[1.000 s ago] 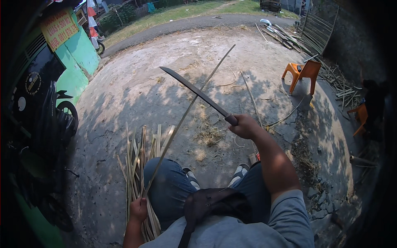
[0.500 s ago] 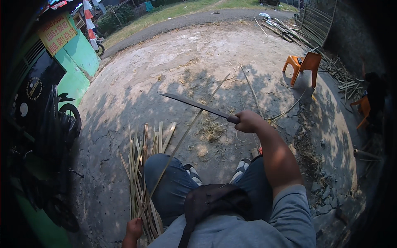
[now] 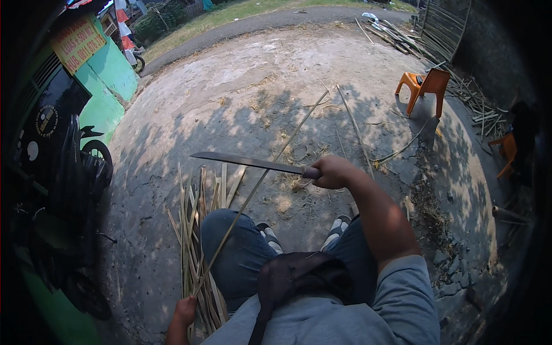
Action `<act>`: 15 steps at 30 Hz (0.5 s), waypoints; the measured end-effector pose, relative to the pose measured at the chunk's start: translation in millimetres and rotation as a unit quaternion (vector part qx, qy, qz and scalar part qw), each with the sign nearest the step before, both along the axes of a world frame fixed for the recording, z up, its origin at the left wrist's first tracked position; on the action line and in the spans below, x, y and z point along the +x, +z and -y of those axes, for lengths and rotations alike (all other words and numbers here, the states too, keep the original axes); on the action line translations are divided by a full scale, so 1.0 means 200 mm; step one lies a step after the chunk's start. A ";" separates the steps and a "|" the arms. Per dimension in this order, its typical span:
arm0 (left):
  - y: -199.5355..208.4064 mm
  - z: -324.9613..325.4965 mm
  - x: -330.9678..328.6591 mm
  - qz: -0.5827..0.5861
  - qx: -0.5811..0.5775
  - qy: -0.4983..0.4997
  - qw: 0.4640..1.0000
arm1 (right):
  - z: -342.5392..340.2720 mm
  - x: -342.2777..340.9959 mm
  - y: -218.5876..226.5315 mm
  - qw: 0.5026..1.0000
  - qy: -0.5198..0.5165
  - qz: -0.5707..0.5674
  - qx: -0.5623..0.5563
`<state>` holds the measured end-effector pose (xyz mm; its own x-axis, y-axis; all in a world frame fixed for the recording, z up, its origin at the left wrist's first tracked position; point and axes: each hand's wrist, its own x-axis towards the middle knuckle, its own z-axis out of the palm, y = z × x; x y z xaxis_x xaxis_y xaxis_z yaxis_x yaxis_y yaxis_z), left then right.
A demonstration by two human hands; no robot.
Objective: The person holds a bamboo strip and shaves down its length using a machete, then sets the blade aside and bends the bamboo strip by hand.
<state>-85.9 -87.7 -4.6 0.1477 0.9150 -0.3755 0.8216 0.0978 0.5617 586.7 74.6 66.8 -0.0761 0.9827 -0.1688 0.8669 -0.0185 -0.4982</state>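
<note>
My right hand [image 3: 332,172] is closed round the handle of a machete [image 3: 247,161], whose long blade points left across the front of my knees. Under or against the blade runs a long thin bamboo strip [image 3: 246,202], slanting from my lower left up to the far middle. My left hand [image 3: 186,309] grips the strip's near end, low beside my left thigh. Next to that hand and leg lies a bundle of split bamboo strips [image 3: 185,230]. Whether the blade cuts into the strip I cannot tell.
An orange plastic chair [image 3: 422,90] with a small dark object on it stands at the far right. Beyond it are a bamboo pile [image 3: 397,35] and scattered sticks [image 3: 486,115]. A motorcycle [image 3: 95,161] is parked at the left. Loose strips [image 3: 356,126] lie on the concrete ahead.
My right hand has drawn the machete left and nearer to me, so the blade crosses the strip closer in. The strip's far end has swung slightly right; my left hand keeps its grip.
</note>
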 end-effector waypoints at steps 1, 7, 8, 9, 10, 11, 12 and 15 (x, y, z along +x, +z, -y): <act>0.00 0.00 0.00 -0.005 0.017 -0.010 1.000 | -0.02 0.04 0.00 0.999 -0.036 -0.008 -0.028; 0.09 -0.05 0.04 -0.044 0.025 -0.028 0.998 | -0.04 0.23 -0.16 0.982 -0.149 -0.113 -0.013; 0.08 -0.04 0.02 -0.045 0.024 -0.024 0.998 | -0.03 0.18 -0.09 0.986 -0.134 -0.095 -0.031; 0.05 -0.02 -0.01 -0.041 0.010 -0.017 0.999 | 0.00 0.11 -0.03 0.986 -0.132 -0.095 -0.033; 0.03 -0.02 -0.02 -0.037 -0.005 -0.014 0.999 | 0.03 0.04 0.03 0.993 -0.082 -0.080 -0.028; 0.02 -0.03 -0.01 -0.037 -0.006 -0.018 0.999 | 0.05 -0.01 0.05 0.997 -0.034 -0.066 -0.024; 0.01 -0.04 0.00 -0.021 -0.007 -0.014 1.000 | 0.06 -0.06 0.05 1.000 0.000 -0.025 -0.007; 0.00 -0.04 0.03 -0.001 -0.020 0.004 1.000 | 0.08 -0.15 0.11 0.998 0.058 0.017 -0.012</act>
<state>-79.5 -80.5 -5.0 0.1400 0.9005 -0.4117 0.8223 0.1259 0.5550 557.3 58.6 88.3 -0.1824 0.9633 -0.1970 0.8806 0.0709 -0.4686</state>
